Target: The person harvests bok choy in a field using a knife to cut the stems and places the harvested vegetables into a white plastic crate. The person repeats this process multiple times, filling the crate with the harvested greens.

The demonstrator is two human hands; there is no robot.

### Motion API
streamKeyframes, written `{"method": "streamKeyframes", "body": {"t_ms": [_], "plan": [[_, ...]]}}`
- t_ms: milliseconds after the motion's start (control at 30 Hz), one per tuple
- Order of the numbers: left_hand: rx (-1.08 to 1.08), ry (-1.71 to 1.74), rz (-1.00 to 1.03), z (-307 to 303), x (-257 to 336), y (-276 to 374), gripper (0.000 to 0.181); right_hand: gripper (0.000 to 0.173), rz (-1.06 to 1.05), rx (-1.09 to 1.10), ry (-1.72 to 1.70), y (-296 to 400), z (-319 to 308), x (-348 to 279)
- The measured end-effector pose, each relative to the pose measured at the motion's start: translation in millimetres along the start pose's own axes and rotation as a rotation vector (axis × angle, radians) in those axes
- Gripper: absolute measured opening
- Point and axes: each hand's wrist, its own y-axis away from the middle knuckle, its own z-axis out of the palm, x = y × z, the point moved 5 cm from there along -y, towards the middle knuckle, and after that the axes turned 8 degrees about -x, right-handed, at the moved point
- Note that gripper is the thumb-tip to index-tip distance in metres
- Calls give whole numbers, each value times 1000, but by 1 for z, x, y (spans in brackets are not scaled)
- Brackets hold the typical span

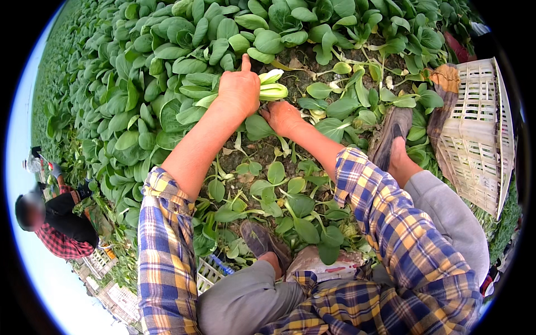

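My left hand (239, 87) is closed around a head of bok choy (274, 91), its index finger stretched out towards the standing plants. The pale stem bases stick out on the right of the fist, and green leaves fan out to the left. Just below those stems is my right hand (284, 119), its fingers curled low over the soil. What those fingers hold, if anything, is hidden. Loose bok choy leaves (335, 125) lie on the ground right beside this hand.
Dense bok choy plants (176, 37) stand ahead and to the left. On the right is a white slatted plastic crate (469, 134). Torn leaves (301, 205) litter the soil between my shoes (391, 134). At far left another person (63, 234) is low among the plants, near more crates (119, 299).
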Motion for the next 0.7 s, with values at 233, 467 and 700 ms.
{"method": "streamKeyframes", "body": {"t_ms": [233,467,700], "plan": [[80,-156,-67,64,-43,11,41,45,1,91,-155,2,-54,28],[258,-80,9,73,-53,33,49,56,69,-150,-204,-54,-46,29],[319,-65,19,81,-58,41,56,53,153,-314,-182,-71,-53,17]]}}
